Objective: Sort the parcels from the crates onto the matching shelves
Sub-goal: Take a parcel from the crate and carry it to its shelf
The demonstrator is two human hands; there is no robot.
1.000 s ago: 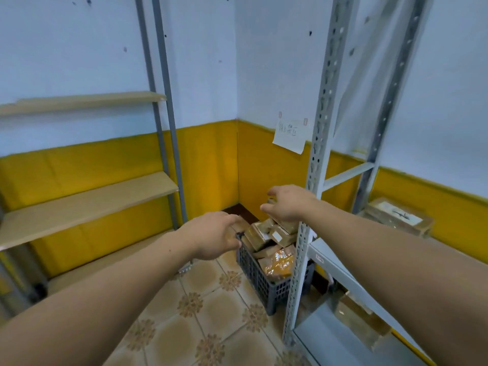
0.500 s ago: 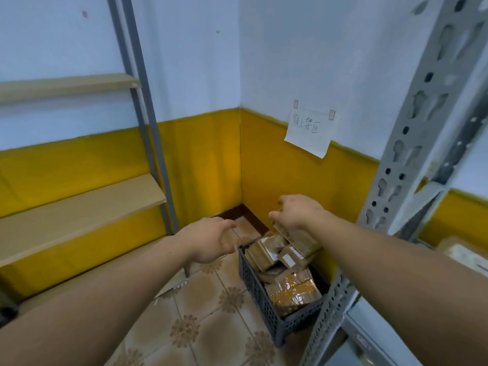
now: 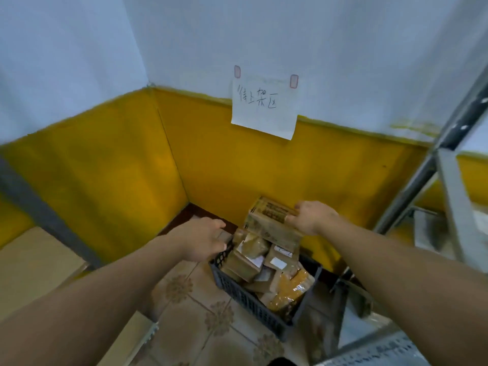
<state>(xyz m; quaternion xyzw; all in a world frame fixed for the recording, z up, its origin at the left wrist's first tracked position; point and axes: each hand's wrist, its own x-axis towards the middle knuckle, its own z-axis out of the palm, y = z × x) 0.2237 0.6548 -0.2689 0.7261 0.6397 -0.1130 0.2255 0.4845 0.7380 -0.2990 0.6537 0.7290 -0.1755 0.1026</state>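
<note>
Closer in than half a second ago, the view has dropped toward the room's corner. The right hand (image 3: 313, 219), which then lay on the heap, now has a long brown cardboard parcel (image 3: 269, 220) raised above the rest. The left hand (image 3: 203, 240) has come forward to the crate's far left corner.

That dark grey plastic lattice crate (image 3: 245, 291) stands on the patterned tile floor (image 3: 211, 326) at 6 o'clock, close to the yellow wall. It is heaped with small brown paper-wrapped packets (image 3: 250, 247) and a crinkled orange-yellow taped bag (image 3: 290, 289). A white handwritten paper sign (image 3: 264, 107) is taped to the wall at 12 o'clock. A grey perforated metal rack (image 3: 449, 186) rises at 3 o'clock, and a pale wooden shelf board (image 3: 31, 262) lies at 8 o'clock.

With the crate this full, I judge the sorting barely begun. One parcel is in hand and has yet to be carried to a shelf, and the heap remains.

On the right hand, the fingers (image 3: 291, 220) and thumb are wrapped round the parcel's right-hand end, holding it tilted just above the heap at about 5 o'clock from the sign. The left hand's fingers bend downward at the crate rim. Its back faces the camera, so whether they grasp the rim or merely hover beside it I cannot tell.
</note>
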